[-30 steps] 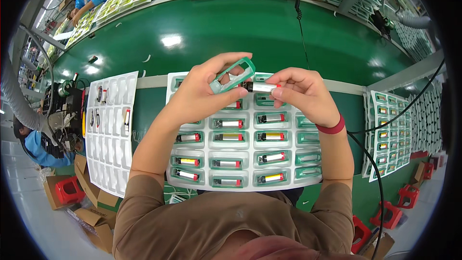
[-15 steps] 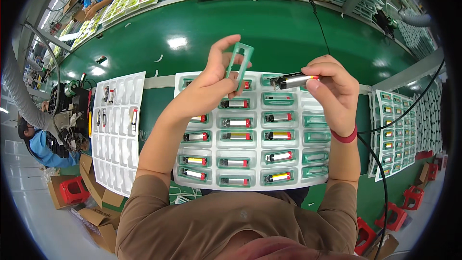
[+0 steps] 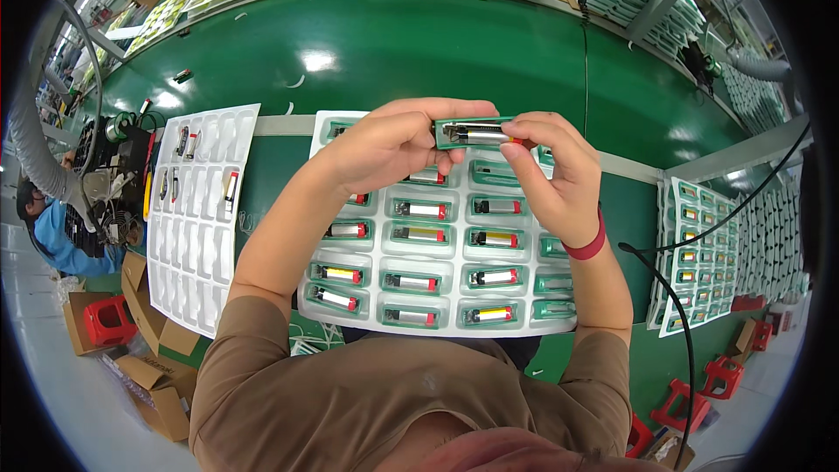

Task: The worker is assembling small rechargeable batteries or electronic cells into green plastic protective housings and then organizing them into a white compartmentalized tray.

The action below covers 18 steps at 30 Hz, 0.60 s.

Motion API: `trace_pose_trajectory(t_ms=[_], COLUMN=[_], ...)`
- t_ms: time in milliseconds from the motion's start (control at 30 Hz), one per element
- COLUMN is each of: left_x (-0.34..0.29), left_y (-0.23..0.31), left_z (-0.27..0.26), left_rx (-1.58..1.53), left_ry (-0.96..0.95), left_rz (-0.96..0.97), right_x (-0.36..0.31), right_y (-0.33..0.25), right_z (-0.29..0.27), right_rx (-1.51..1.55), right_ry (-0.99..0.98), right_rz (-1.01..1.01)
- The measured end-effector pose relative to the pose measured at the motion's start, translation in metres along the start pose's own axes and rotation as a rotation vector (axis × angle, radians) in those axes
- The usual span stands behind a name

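Over the far edge of the white tray (image 3: 454, 332), my left hand (image 3: 380, 147) grips the left end of a translucent green plastic case (image 3: 444, 142). My right hand (image 3: 564, 179) pinches the red end of a small silver battery cell unit (image 3: 479, 136) between thumb and fingers. The cell lies lengthwise in the case, or right over it; whether it is fully seated I cannot tell. Below my hands, the tray's pockets hold rows of green cases, many with silver, red-ended cells inside. Green cases in the right column seem to hold no cell.
Left of me lies another white tray (image 3: 188, 284) with a few cells. Filled trays (image 3: 699, 249) are stacked at the right. A black cable (image 3: 686, 319) hangs at my right. Co-workers in blue sit at far left and at left (image 3: 61, 227); a green case (image 3: 183, 75) lies on the green table.
My hands have come together: the green case has turned from upright to level, and the cell has moved left into or over it. The view has shifted slightly.
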State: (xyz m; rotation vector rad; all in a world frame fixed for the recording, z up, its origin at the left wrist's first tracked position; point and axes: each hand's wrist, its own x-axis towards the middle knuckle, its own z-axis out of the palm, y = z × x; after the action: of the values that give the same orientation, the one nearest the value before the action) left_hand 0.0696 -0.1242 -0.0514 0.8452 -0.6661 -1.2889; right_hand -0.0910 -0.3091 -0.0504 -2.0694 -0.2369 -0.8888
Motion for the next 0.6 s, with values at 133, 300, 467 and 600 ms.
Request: trace_pose_trajectory(t_ms=[133, 300, 467, 600], left_x=[-0.003, 0.000, 0.000, 0.000], left_y=[-0.003, -0.001, -0.002, -0.001], left_z=[-0.004, 0.003, 0.006, 0.007], left_rx=[0.014, 0.049, 0.218, 0.224], left_ry=[-0.029, -0.009, 0.075, 0.070], left_rz=[0.045, 0.034, 0.020, 0.040], right_x=[0.003, 0.002, 0.005, 0.004], right_y=[0.001, 0.000, -0.007, -0.007], right_z=[0.008, 0.001, 0.001, 0.000], right_rx=[-0.035, -0.060, -0.081, -0.091], right_ry=[-0.018, -0.035, -0.078, -0.077], right_rz=[-0.013, -0.005, 0.059, 0.032])
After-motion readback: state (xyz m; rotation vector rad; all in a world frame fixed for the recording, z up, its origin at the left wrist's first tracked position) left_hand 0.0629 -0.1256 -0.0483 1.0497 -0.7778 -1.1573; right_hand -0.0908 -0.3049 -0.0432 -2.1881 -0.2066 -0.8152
